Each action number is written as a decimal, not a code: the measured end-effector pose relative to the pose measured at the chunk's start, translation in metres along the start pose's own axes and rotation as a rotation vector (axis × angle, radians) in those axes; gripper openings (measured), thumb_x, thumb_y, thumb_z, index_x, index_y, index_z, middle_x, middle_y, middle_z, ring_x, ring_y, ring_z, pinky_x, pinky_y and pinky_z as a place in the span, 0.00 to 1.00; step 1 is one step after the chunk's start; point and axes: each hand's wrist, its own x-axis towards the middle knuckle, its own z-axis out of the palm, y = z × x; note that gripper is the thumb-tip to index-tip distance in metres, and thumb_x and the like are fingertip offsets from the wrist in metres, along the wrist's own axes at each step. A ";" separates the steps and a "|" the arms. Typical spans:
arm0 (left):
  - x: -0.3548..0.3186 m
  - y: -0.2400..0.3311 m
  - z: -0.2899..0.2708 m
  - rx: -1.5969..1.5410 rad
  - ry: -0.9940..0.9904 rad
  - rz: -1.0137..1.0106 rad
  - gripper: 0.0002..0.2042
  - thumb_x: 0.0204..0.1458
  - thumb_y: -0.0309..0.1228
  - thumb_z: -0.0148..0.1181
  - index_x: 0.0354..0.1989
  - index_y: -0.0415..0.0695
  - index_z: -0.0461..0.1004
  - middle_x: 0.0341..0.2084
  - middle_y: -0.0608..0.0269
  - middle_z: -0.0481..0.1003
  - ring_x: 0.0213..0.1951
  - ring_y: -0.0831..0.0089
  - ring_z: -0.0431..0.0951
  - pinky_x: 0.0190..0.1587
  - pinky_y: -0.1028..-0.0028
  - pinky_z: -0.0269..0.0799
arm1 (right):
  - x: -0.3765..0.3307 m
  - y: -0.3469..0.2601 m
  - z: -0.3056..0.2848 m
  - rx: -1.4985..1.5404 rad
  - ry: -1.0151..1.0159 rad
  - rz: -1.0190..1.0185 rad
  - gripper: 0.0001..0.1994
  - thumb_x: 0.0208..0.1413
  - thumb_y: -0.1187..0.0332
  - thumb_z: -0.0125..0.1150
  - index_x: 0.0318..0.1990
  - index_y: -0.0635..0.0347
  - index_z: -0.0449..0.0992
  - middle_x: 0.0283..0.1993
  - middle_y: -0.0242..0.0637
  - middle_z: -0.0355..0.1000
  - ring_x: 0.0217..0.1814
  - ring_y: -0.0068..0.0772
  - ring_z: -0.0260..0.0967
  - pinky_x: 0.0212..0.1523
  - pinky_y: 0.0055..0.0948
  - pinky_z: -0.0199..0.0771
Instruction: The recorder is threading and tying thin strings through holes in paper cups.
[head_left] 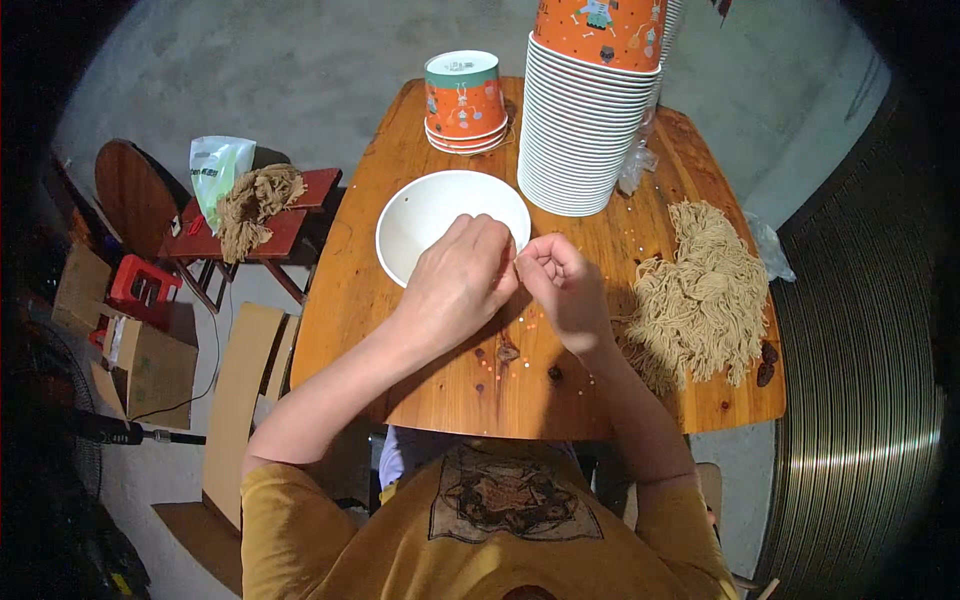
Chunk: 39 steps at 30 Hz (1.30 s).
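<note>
My left hand and my right hand meet fingertip to fingertip over the wooden table, right at the near rim of a white bowl. Both are pinched closed on something very small between them; I cannot make out what it is. The inside of the bowl looks bare. To the right of my right hand lies a pile of tan stringy fibre bundles. Tiny coloured specks are scattered on the wood below my hands.
A tall stack of white-and-orange paper cups stands behind the bowl, a short stack to its left. Off the table's left, a small red stool carries more fibre and a plastic bag. Cardboard boxes sit on the floor.
</note>
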 end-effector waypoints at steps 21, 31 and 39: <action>0.002 -0.006 -0.004 -0.454 -0.140 -0.368 0.03 0.48 0.23 0.53 0.28 0.39 0.65 0.24 0.63 0.69 0.26 0.76 0.69 0.28 0.76 0.66 | 0.004 0.007 -0.001 0.232 -0.083 0.089 0.03 0.55 0.72 0.53 0.34 0.63 0.71 0.25 0.22 0.65 0.25 0.10 0.57 0.24 0.12 0.56; 0.001 -0.007 -0.004 -0.526 -0.118 -0.366 0.06 0.47 0.24 0.55 0.30 0.38 0.65 0.28 0.58 0.69 0.30 0.67 0.71 0.35 0.71 0.69 | 0.004 -0.002 -0.004 0.261 -0.073 0.161 0.03 0.55 0.73 0.53 0.35 0.63 0.70 0.26 0.23 0.66 0.27 0.11 0.60 0.26 0.13 0.60; 0.001 -0.003 -0.006 -0.306 -0.142 -0.225 0.05 0.48 0.24 0.53 0.31 0.38 0.65 0.28 0.58 0.70 0.31 0.65 0.72 0.36 0.71 0.69 | 0.003 0.001 -0.003 0.200 -0.070 0.103 0.04 0.55 0.74 0.55 0.35 0.64 0.70 0.28 0.25 0.68 0.29 0.12 0.63 0.28 0.15 0.63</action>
